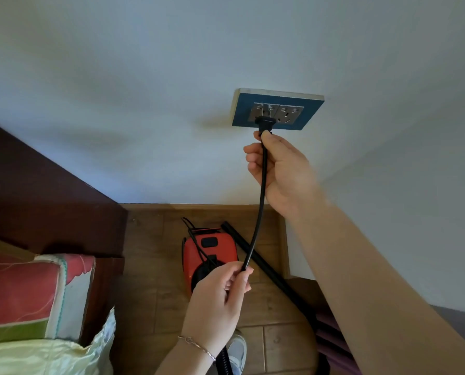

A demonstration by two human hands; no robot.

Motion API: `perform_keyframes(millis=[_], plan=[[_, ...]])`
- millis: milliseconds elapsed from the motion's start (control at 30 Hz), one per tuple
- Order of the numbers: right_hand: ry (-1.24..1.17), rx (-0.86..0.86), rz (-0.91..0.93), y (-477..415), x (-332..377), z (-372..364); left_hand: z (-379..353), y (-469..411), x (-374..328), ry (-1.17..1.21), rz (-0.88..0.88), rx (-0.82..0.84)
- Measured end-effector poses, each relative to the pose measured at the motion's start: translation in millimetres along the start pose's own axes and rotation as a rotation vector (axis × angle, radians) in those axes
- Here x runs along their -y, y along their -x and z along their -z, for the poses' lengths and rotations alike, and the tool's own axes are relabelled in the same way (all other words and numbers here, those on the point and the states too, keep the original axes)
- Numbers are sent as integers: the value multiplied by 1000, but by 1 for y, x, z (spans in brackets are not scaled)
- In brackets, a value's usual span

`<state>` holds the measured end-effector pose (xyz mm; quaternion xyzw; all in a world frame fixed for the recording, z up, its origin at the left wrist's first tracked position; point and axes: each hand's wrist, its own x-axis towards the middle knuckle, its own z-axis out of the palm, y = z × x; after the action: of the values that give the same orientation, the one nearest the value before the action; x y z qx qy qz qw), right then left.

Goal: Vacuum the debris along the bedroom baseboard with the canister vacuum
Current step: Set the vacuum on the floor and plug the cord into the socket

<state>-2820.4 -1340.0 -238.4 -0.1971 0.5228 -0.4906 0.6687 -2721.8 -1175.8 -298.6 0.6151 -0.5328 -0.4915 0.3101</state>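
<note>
Fingers [255, 155] of the right hand [277, 171] pinch the black cord [261, 204] just below its plug [264, 123], seated in the wall socket [277, 109] (blue faceplate). At six o'clock, the left hand [218, 301] grips the cord; the red canister vacuum [209, 247] sits on the floor [150, 266] behind it.

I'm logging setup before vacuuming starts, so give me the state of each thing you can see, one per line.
Plug: at the left socket of the outlet.
Right socket: empty.
Cord: held at two points, hanging slack between.
Right hand: gripping cord just below plug.
Left hand: pinching cord lower down.
Vacuum: on the floor.
Tube: lying on floor.
</note>
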Motion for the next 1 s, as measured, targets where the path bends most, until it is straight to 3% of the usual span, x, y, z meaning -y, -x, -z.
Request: perform_keyframes(millis=[433,633,1000], plan=[[109,-96,27,3,9,-9,10,14,-37,223,139,10],[83,-42,18,2,7,-10,8,15,-37,199,122,-23],[156,-147,135,-4,3,-21,6,14,-38,65,104,-82]])
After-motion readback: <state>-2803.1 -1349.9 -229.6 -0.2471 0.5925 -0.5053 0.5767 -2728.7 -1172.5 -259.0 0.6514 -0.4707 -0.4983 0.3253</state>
